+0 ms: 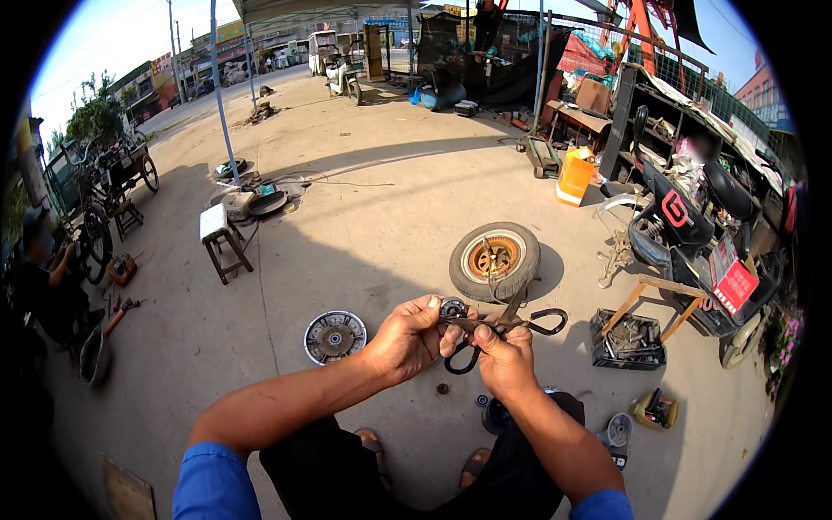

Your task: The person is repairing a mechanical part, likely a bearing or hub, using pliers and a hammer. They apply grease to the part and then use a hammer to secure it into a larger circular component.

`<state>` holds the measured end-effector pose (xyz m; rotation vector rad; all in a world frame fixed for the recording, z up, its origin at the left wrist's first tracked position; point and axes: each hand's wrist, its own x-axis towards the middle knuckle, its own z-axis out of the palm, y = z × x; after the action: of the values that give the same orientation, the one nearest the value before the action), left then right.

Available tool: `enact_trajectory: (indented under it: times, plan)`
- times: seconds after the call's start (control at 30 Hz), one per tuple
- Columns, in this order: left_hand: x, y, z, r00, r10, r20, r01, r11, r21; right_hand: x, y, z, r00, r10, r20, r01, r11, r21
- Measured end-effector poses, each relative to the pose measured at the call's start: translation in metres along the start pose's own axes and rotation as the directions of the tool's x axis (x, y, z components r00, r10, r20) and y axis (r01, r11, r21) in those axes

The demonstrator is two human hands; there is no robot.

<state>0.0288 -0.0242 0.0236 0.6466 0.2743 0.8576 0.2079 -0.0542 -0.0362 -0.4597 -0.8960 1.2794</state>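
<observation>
Between the fingertips of my left hand (406, 340) is a small round bearing (451, 307) with a dark face. My right hand (504, 354) grips a pair of black-handled scissors (503, 327) near the pivot, its blades spread apart. One blade lies against the bearing, and the other points up and away. Both hands meet in front of my knees. On the ground left of them lies a silver wheel hub cover (320, 341) with a bearing at its centre. Beyond my hands, a tyred wheel (468, 280) with a rusty orange hub lies flat.
A black crate (637, 357) of metal parts stands at right, near a scooter body (680, 208). A white-topped stool (216, 223) stands at left. Small ring parts (443, 389) lie by my feet. Farther left, a person (61, 282) sits near parked tricycles.
</observation>
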Motion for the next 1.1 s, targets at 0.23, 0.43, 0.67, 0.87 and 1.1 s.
enact_trajectory:
  times: [0.23, 0.43, 0.67, 0.87, 1.1]
  plan:
    - [0.000, 0.002, -0.006, 0.998, -0.034, 0.052, 0.032, 0.998, 0.048, -0.002, -0.010, 0.015, 0.998, -0.053, -0.014, 0.052, 0.997, -0.056]
    - [0.001, 0.004, -0.006, 0.999, -0.018, 0.039, 0.015, 0.996, 0.083, -0.002, -0.008, 0.015, 0.992, -0.094, -0.086, 0.080, 0.985, -0.151]
    - [0.002, 0.005, -0.001, 1.000, 0.012, -0.012, -0.011, 0.995, 0.096, -0.007, -0.013, 0.019, 0.974, -0.151, -0.170, 0.091, 0.945, -0.313]
    - [0.008, 0.007, -0.009, 0.999, 0.013, 0.036, -0.015, 0.998, 0.056, -0.005, -0.051, 0.008, 0.959, -0.206, -0.196, 0.105, 0.896, -0.431]
    - [0.004, 0.016, -0.022, 0.999, -0.034, 0.032, 0.036, 0.998, -0.048, -0.035, -0.135, -0.066, 0.708, -0.569, -0.418, 0.177, 0.717, -0.674]
